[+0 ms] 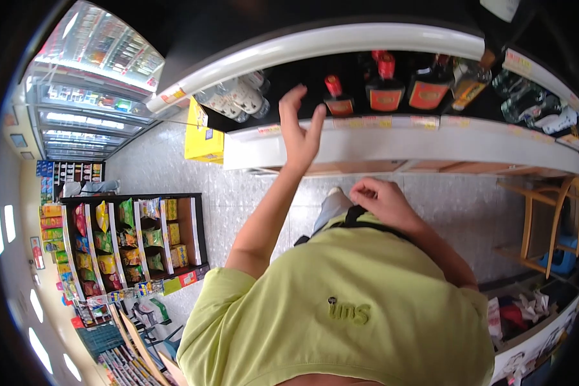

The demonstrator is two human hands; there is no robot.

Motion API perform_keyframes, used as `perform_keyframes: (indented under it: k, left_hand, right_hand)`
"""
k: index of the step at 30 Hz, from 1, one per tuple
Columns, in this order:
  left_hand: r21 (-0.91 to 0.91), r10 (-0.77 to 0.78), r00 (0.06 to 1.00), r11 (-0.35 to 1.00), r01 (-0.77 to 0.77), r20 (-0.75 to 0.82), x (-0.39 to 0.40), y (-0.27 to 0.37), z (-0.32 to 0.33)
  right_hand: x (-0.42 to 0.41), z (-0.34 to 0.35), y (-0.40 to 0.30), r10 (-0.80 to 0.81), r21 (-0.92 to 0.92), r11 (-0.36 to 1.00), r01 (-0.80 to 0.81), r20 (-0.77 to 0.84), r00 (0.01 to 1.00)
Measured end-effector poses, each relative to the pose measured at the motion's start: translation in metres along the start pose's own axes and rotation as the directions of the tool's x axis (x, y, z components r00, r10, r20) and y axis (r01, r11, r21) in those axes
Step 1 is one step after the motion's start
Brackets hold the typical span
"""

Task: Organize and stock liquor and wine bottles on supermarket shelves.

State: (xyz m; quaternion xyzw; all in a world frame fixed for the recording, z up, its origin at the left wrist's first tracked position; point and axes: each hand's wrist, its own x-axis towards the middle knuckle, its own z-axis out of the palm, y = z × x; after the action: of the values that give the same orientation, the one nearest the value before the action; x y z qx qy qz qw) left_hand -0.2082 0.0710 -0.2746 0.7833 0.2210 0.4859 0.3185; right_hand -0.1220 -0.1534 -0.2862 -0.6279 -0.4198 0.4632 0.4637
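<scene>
My left hand [301,130] reaches over the white front edge of a shelf [366,144], fingers and thumb apart, holding nothing. Just right of its thumb stands a small dark bottle with a red cap and red label [339,103]. Larger dark bottles with red labels [385,96] stand further right, beside a clear bottle with a yellow label [468,87]. Left of the hand are several clear bottles with white patterned labels [243,101]. My right hand [379,198] is near my waist, fingers curled; whether anything is inside them cannot be told.
A white rail [328,41] runs above the bottles. At the left are a yellow box [202,140], a snack rack [195,231] and glass-door coolers [87,120]. A wooden chair [555,217] and an open bin or drawer with crumpled paper [535,309] stand at the right.
</scene>
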Motion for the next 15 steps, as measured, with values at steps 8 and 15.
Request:
perform_keyframes:
  k: [8, 15]
  left_hand:
    - [0.052, 0.45, 0.873, 0.883, -0.466, 0.188, 0.027, 0.109, -0.064]
    - [0.022, 0.269, 0.947, 0.961, -0.277, 0.177, 0.138, 0.143, -0.107]
  right_hand:
    - [0.001, 0.004, -0.001, 0.002, 0.002, 1.0, -0.003, 0.047, 0.999]
    - [0.004, -0.002, -0.005, 0.003, -0.03, 1.0, -0.001, 0.07, 0.998]
